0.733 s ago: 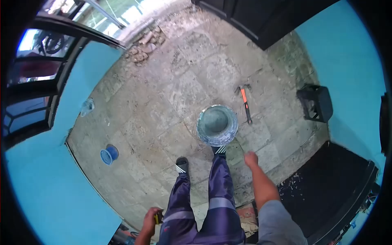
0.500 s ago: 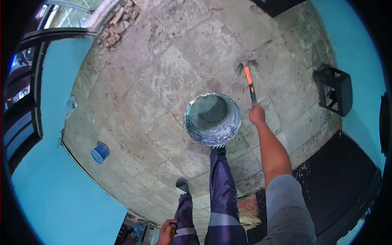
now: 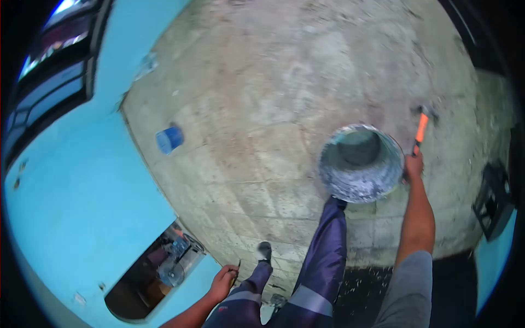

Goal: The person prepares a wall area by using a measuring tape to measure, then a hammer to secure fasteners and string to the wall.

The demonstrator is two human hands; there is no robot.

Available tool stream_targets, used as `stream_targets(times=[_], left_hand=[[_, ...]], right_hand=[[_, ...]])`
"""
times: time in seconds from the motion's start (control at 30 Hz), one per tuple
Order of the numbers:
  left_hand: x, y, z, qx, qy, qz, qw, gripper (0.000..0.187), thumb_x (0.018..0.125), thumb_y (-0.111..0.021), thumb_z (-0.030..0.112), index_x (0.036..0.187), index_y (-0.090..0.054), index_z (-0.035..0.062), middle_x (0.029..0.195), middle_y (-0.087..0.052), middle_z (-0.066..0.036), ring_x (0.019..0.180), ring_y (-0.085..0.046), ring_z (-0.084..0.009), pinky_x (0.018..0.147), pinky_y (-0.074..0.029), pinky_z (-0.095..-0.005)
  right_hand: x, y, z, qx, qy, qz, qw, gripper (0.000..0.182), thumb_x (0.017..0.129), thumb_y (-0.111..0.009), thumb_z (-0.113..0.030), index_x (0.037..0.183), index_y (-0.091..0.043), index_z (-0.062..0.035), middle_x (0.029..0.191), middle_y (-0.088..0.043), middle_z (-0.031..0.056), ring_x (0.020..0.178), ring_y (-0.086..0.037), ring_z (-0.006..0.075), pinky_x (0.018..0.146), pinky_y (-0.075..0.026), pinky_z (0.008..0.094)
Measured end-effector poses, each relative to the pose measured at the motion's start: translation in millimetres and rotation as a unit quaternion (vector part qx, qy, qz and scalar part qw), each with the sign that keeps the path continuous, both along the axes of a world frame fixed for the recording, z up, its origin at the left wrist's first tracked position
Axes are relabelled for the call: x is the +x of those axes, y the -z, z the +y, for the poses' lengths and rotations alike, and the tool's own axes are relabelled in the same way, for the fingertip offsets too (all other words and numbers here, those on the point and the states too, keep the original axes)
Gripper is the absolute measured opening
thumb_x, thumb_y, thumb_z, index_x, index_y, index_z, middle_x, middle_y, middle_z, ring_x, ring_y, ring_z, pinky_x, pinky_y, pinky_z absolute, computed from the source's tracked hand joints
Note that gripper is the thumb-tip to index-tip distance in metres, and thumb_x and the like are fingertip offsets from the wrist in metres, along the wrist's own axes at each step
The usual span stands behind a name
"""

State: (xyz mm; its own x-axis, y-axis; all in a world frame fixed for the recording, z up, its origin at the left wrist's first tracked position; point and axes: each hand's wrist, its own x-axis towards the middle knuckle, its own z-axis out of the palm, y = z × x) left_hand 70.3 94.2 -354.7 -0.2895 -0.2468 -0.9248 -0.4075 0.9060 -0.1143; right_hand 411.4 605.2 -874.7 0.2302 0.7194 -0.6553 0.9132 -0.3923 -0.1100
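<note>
My right hand point(image 3: 414, 165) is closed around the handle of a claw hammer point(image 3: 421, 131) with an orange and black grip, its head pointing away from me. This hand is right beside the rim of a stained bucket point(image 3: 358, 183), where a thin dark curve runs along the rim toward my fingers. Grey material point(image 3: 358, 148) shows inside the bucket, which hides my right foot. At the lower left, my left hand point(image 3: 223, 281) is closed on a thin dark tool point(image 3: 238, 269) with a touch of yellow; I cannot tell its kind.
A small blue tub point(image 3: 169, 140) lies on the worn tiled floor point(image 3: 279, 147) near the turquoise wall point(image 3: 82, 202). Clear plastic point(image 3: 146, 66) rests along that wall. An opening point(image 3: 156, 273) at lower left shows cluttered items. A black stool-like object point(image 3: 492, 202) is at the right.
The view has swung left, so the bucket and hammer appear farther right. My right hand and hammer are now closer to the bucket's rim. More of my left forearm shows.
</note>
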Motion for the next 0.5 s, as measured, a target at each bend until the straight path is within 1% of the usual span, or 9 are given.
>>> stream_targets(times=[0.03, 0.07, 0.13, 0.2, 0.23, 0.27, 0.33, 0.4, 0.5], left_hand=[[-5, -4, 2, 0.023, 0.027, 0.009, 0.999, 0.033, 0.101, -0.049, 0.021, 0.126, -0.061, 0.0041, 0.103, -0.063, -0.007, 0.092, -0.058, -0.0171, 0.083, -0.051, -0.0330], [-9, -11, 3, 0.044, 0.057, 0.017, 0.997, 0.032, 0.102, -0.048, 0.021, 0.126, -0.060, 0.0042, 0.104, -0.063, -0.006, 0.096, -0.058, -0.0171, 0.088, -0.049, -0.0321], [-17, -35, -12, 0.064, 0.004, 0.040, 0.997, 0.029, 0.102, -0.054, 0.020, 0.122, -0.063, 0.0024, 0.108, -0.065, -0.009, 0.101, -0.060, -0.0190, 0.094, -0.047, -0.0326], [-26, -49, -25, 0.135, -0.014, 0.068, 0.988, 0.029, 0.103, -0.054, 0.022, 0.123, -0.063, 0.0030, 0.110, -0.066, -0.009, 0.103, -0.060, -0.0193, 0.095, -0.047, -0.0330], [-35, -55, -40, 0.162, 0.029, 0.098, 0.982, 0.030, 0.103, -0.056, 0.024, 0.125, -0.063, 0.0041, 0.112, -0.068, -0.009, 0.102, -0.062, -0.0196, 0.093, -0.048, -0.0322], [-45, -64, -49, 0.165, 0.017, 0.105, 0.981, 0.031, 0.103, -0.056, 0.024, 0.125, -0.063, 0.0044, 0.113, -0.068, -0.009, 0.101, -0.063, -0.0196, 0.093, -0.049, -0.0318], [-68, -85, -71, 0.175, -0.012, 0.111, 0.978, 0.031, 0.103, -0.056, 0.026, 0.126, -0.063, 0.0051, 0.114, -0.069, -0.009, 0.100, -0.065, -0.0197, 0.092, -0.049, -0.0310], [-85, -94, -115, 0.174, -0.052, 0.147, 0.972, 0.034, 0.103, -0.056, 0.031, 0.125, -0.064, 0.0060, 0.111, -0.069, -0.008, 0.096, -0.066, -0.0196, 0.083, -0.053, -0.0325], [-130, -112, -189, 0.174, -0.169, 0.115, 0.963, 0.040, 0.102, -0.053, 0.041, 0.124, -0.064, 0.0090, 0.105, -0.066, -0.007, 0.092, -0.065, -0.0199, 0.069, -0.057, -0.0363]], right_hand=[[44, 50, 2, 0.046, 0.018, 0.013, 0.999, 0.044, 0.084, -0.062, -0.027, 0.123, -0.067, -0.0062, 0.111, -0.073, 0.0202, 0.109, -0.069, 0.0385, 0.093, -0.053, 0.0481], [30, 14, 27, -0.048, 0.105, 0.018, 0.993, 0.039, 0.087, -0.060, -0.028, 0.113, -0.071, -0.0009, 0.092, -0.074, 0.0191, 0.085, -0.073, 0.0353, 0.074, -0.055, 0.0483], [60, 26, 49, -0.007, 0.115, 0.017, 0.993, 0.035, 0.092, -0.055, -0.034, 0.085, -0.068, -0.0015, 0.067, -0.061, 0.0101, 0.050, -0.059, 0.0234, 0.045, -0.042, 0.0414], [42, -66, 70, -0.137, 0.175, 0.123, 0.967, 0.041, 0.094, -0.057, -0.043, 0.077, -0.063, -0.0058, 0.069, -0.058, 0.0092, 0.061, -0.058, 0.0263, 0.055, -0.040, 0.0474], [71, -41, 63, -0.059, 0.154, 0.098, 0.981, 0.047, 0.094, -0.059, -0.050, 0.085, -0.069, -0.0047, 0.077, -0.061, 0.0094, 0.076, -0.063, 0.0279, 0.068, -0.046, 0.0483], [53, -94, 47, -0.071, 0.112, 0.021, 0.991, 0.060, 0.093, -0.060, -0.059, 0.103, -0.074, -0.0009, 0.092, -0.070, 0.0153, 0.091, -0.068, 0.0325, 0.079, -0.051, 0.0487], [69, -126, -4, 0.003, -0.047, -0.136, 0.990, 0.079, 0.092, -0.061, -0.066, 0.110, -0.073, 0.0095, 0.106, -0.073, 0.0310, 0.105, -0.070, 0.0415, 0.090, -0.051, 0.0530], [13, -235, -71, 0.079, 0.007, -0.049, 0.996, 0.065, 0.096, -0.063, -0.053, 0.097, -0.074, 0.0109, 0.095, -0.073, 0.0294, 0.094, -0.071, 0.0429, 0.083, -0.052, 0.0537], [-78, -370, -177, 0.134, 0.118, 0.040, 0.983, 0.058, 0.096, -0.064, -0.045, 0.098, -0.073, 0.0120, 0.091, -0.073, 0.0255, 0.084, -0.068, 0.0377, 0.080, -0.050, 0.0533]])
